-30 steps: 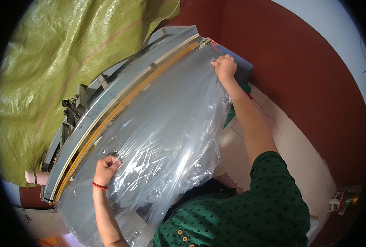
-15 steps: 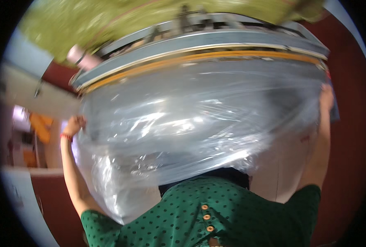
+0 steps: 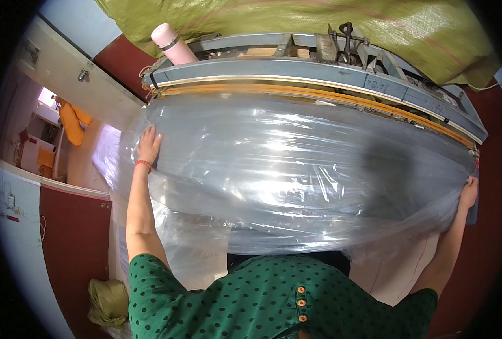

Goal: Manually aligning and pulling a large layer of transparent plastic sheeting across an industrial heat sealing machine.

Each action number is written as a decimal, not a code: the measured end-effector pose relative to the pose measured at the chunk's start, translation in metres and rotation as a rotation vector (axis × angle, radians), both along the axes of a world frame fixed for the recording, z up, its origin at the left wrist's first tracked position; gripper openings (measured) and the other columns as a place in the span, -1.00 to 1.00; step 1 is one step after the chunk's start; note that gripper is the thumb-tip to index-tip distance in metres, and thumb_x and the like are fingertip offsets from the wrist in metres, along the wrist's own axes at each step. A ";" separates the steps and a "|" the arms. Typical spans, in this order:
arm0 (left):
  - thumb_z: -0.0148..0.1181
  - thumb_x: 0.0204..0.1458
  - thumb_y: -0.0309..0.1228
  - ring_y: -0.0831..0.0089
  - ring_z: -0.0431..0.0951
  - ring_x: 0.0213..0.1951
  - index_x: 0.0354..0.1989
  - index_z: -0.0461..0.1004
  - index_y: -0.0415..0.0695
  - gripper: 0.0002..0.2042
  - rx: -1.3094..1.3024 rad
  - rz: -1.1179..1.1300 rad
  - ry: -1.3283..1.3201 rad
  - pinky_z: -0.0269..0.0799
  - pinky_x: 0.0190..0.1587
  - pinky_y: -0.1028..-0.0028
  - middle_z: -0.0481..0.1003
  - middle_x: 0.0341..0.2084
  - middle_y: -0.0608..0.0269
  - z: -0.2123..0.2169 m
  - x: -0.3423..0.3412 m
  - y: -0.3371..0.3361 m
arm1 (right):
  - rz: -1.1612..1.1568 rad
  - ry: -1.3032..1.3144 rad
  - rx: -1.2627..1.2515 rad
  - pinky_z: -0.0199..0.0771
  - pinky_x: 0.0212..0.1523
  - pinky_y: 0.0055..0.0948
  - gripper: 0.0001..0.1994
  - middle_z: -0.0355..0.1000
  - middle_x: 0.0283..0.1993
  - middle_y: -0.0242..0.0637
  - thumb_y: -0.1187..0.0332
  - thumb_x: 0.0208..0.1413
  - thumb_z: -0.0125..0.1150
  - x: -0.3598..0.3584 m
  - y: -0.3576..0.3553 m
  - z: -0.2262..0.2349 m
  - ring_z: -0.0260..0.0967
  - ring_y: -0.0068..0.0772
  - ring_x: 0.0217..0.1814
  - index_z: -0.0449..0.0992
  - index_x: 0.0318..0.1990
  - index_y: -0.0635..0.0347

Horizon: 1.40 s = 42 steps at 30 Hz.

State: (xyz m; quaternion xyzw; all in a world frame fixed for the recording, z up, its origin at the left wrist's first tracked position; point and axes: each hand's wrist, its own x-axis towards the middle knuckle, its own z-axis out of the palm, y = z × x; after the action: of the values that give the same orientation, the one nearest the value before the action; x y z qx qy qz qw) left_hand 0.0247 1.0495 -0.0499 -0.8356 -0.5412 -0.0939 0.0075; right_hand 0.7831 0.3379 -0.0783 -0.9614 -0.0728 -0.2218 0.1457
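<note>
A wide sheet of clear plastic film (image 3: pixel 285 164) stretches across in front of me, shiny and creased, its near edge hanging by my waist. My left hand (image 3: pixel 148 146) lies on the film near its left side, fingers extended. At the far right, my right hand (image 3: pixel 469 192) pinches the film's edge with its fingers closed. Just beyond the film runs a long grey metal frame (image 3: pixel 273 72) with an orange strip (image 3: pixel 296 90) along its near side. The film covers whatever surface lies beneath it.
A pink bottle (image 3: pixel 172 44) leans on the frame's left end, and a metal clamp (image 3: pixel 347 42) sits on its far side. Yellow-green woven sheeting (image 3: pixel 296 17) hangs behind. To the left is an open door (image 3: pixel 76 73); a greenish sack (image 3: pixel 108 302) lies lower left.
My left hand has gone from gripping the film's left edge to lying on it with fingers extended. My right hand keeps hold of the right edge. The view has turned leftward.
</note>
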 end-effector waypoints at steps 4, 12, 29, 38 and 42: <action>0.01 -0.01 -0.27 0.17 0.14 0.16 0.08 0.22 -0.14 -0.55 0.024 -0.022 -0.138 0.09 0.13 0.25 0.19 0.10 0.08 0.027 0.045 -0.020 | -0.001 -0.005 0.030 0.27 -0.24 -0.27 -0.72 0.39 -0.25 -0.10 0.17 0.14 -0.15 0.009 -0.003 -0.004 0.33 -0.05 -0.22 0.36 -0.20 0.18; 0.01 0.01 -0.42 0.21 0.16 0.16 0.02 0.30 -0.19 -0.64 -0.040 -0.842 -0.296 0.08 0.14 0.36 0.25 0.06 0.07 0.026 0.170 -0.124 | 0.294 0.145 0.745 0.24 -0.21 -0.57 -0.73 0.38 -0.33 -0.44 0.22 0.06 0.08 0.047 -0.080 -0.003 0.27 -0.60 -0.27 0.46 -0.22 0.24; -0.09 0.02 -0.40 0.48 0.39 -0.40 -0.47 0.38 -0.20 -0.84 -0.279 -0.279 -1.375 0.33 -0.32 0.47 0.37 -0.50 0.27 0.035 0.202 -0.067 | 0.101 0.242 1.176 0.33 -0.21 -0.40 -0.73 0.43 -0.22 -0.28 0.25 0.07 -0.02 -0.005 0.018 0.074 0.34 -0.34 -0.11 0.47 -0.20 0.23; -0.02 0.04 -0.38 0.71 0.13 -0.63 -0.56 0.28 -0.14 -0.82 -0.053 -0.037 -1.263 0.06 -0.59 0.67 0.21 -0.69 0.49 -0.031 0.184 0.042 | 0.224 -0.100 0.774 0.31 -0.30 -0.41 -0.80 0.38 -0.50 -0.15 0.30 0.06 0.00 0.010 0.148 -0.002 0.34 -0.29 -0.42 0.38 -0.38 0.29; 0.04 0.03 -0.37 0.71 0.14 -0.63 -0.60 0.30 -0.13 -0.80 -0.035 -0.121 -1.262 0.05 -0.59 0.66 0.23 -0.71 0.50 -0.034 0.194 0.055 | 0.271 -0.090 0.971 0.30 -0.37 -0.51 -0.84 0.34 -0.58 -0.28 0.34 0.00 0.09 0.016 0.160 -0.002 0.27 -0.49 -0.50 0.37 -0.39 0.28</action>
State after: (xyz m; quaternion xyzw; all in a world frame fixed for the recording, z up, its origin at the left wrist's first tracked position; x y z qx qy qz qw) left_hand 0.2185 1.1046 -0.0836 -0.6485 -0.3948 -0.5597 -0.3321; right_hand 0.7988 0.4976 -0.0802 -0.7540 -0.0918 -0.2504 0.6003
